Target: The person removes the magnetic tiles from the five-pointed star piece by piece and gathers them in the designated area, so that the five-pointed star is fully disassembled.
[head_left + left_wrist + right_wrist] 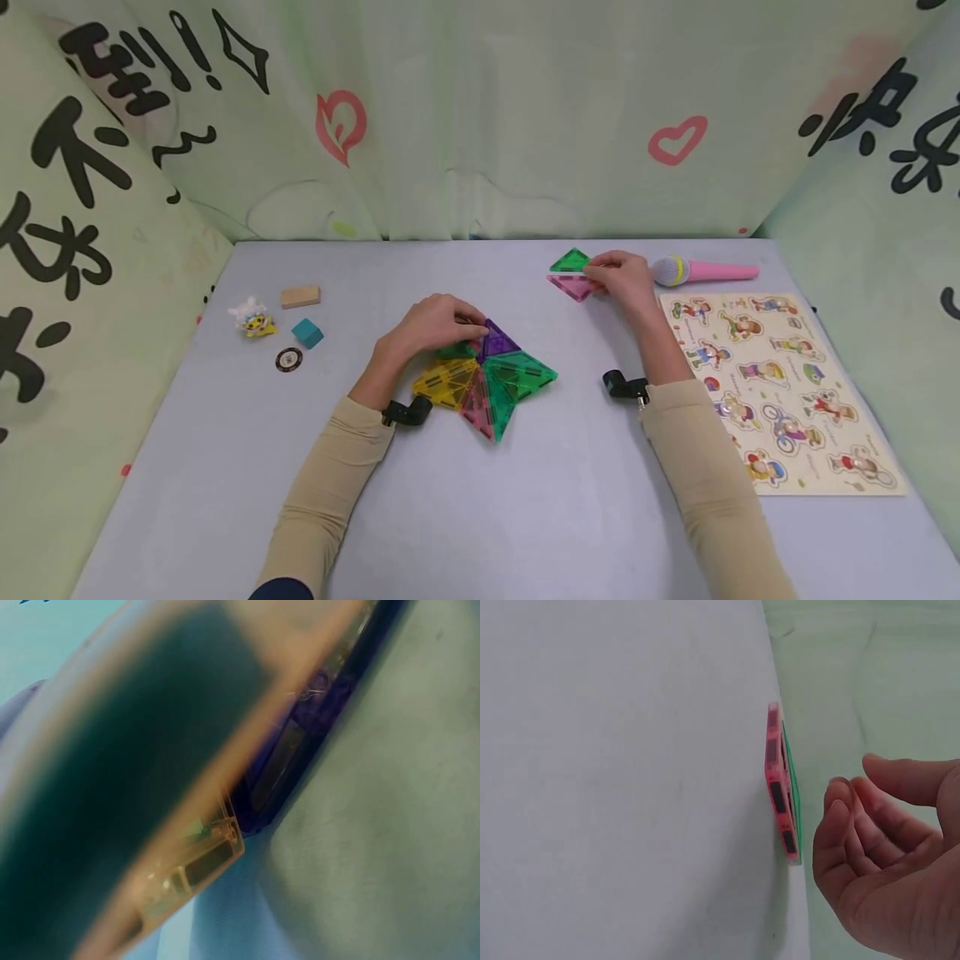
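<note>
Translucent magnetic tiles form a fan on the table, with yellow tiles (446, 385), a pink tile (477, 408), green tiles (528, 373) and a purple triangular tile (500, 340). At the fan's far side my left hand (438, 321) pinches the purple tile near its edge; the left wrist view is blurred and partly covered. My right hand (624, 275) is beside a loose green triangle (570, 260) and pink triangle (572, 287) at the back. In the right wrist view its fingers are loosely bent, thumb apart, holding nothing, with the pink tile's edge (778, 780) just beyond.
At the right lie a pink toy microphone (712, 272) and a wooden puzzle board (795, 392) with cartoon figures. On the left are a small figurine (253, 318), a wooden block (300, 297), a teal block (307, 333) and a round black-and-white token (288, 360). Printed curtains (487, 125) border the table.
</note>
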### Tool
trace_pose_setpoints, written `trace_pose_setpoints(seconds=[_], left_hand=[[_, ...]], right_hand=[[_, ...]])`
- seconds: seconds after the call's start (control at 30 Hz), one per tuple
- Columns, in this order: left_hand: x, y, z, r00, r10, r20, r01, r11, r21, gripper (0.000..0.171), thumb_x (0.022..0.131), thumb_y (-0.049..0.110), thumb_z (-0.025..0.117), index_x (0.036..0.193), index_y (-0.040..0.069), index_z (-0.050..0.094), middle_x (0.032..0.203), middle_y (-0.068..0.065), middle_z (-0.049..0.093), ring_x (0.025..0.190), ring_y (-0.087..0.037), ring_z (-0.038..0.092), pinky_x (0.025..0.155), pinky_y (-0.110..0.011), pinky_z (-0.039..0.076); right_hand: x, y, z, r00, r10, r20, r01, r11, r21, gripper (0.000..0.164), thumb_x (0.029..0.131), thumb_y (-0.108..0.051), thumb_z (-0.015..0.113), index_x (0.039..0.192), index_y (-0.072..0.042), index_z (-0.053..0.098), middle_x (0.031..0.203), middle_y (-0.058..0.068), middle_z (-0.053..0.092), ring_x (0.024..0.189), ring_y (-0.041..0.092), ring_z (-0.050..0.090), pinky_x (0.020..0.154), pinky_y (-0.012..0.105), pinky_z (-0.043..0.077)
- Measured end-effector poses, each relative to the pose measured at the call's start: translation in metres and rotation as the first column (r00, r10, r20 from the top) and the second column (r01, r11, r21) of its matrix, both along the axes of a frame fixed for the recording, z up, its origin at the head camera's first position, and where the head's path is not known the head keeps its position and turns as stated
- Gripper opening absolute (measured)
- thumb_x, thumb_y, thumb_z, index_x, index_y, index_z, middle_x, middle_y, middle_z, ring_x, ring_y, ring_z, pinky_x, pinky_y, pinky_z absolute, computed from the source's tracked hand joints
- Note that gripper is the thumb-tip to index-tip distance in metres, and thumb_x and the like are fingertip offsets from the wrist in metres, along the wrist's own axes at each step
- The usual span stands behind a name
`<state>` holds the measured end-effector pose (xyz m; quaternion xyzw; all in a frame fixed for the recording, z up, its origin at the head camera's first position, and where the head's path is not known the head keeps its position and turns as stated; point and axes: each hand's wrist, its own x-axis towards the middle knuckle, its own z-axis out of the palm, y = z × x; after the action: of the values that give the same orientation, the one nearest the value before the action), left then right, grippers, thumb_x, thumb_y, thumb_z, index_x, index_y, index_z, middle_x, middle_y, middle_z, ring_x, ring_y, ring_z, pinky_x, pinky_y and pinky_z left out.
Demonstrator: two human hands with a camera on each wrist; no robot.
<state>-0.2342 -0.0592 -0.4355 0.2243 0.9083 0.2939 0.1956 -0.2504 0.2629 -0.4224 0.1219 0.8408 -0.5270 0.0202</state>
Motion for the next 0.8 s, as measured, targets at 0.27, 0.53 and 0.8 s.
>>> trace_pose_setpoints(seconds=[0.27, 0.53, 0.8], left_hand=[[-0.001, 0.000, 0.000, 1.000, -0.005, 0.001, 0.005, 1.000, 0.006, 0.034, 0.094, 0.046, 0.064, 0.118, 0.024, 0.074, 0.120, 0.004, 0.072, 0.114, -0.017, 0.062, 0.097, -0.039, 0.050], [-0.002, 0.001, -0.002, 1.000, 0.006, 0.007, -0.006, 1.000, -0.012, 0.035, 0.094, 0.047, 0.064, 0.119, 0.024, 0.073, 0.119, 0.005, 0.072, 0.113, -0.015, 0.062, 0.099, -0.039, 0.049], [-0.002, 0.001, -0.002, 1.000, -0.002, 0.000, 0.002, 1.000, 0.007, 0.034, 0.094, 0.046, 0.065, 0.116, 0.023, 0.074, 0.114, 0.005, 0.073, 0.107, -0.014, 0.063, 0.095, -0.038, 0.051]], right_hand=[[0.013, -0.029, 0.003, 0.971, 0.225, 0.085, -0.219, 0.973, -0.077, 0.033, 0.093, -0.021, 0.070, 0.116, 0.003, 0.067, 0.091, -0.004, 0.070, 0.078, 0.009, 0.063, 0.077, 0.025, 0.055], [0.021, -0.058, -0.006, 0.842, 0.513, 0.164, -0.517, 0.856, -0.024, 0.031, 0.092, -0.021, 0.069, 0.116, -0.002, 0.071, 0.102, 0.011, 0.074, 0.087, 0.018, 0.066, 0.079, 0.029, 0.053], [0.030, -0.077, -0.007, 0.759, 0.629, 0.170, -0.635, 0.772, -0.019, 0.029, 0.092, -0.020, 0.068, 0.115, -0.004, 0.072, 0.111, 0.013, 0.073, 0.090, 0.018, 0.063, 0.080, 0.029, 0.052]])
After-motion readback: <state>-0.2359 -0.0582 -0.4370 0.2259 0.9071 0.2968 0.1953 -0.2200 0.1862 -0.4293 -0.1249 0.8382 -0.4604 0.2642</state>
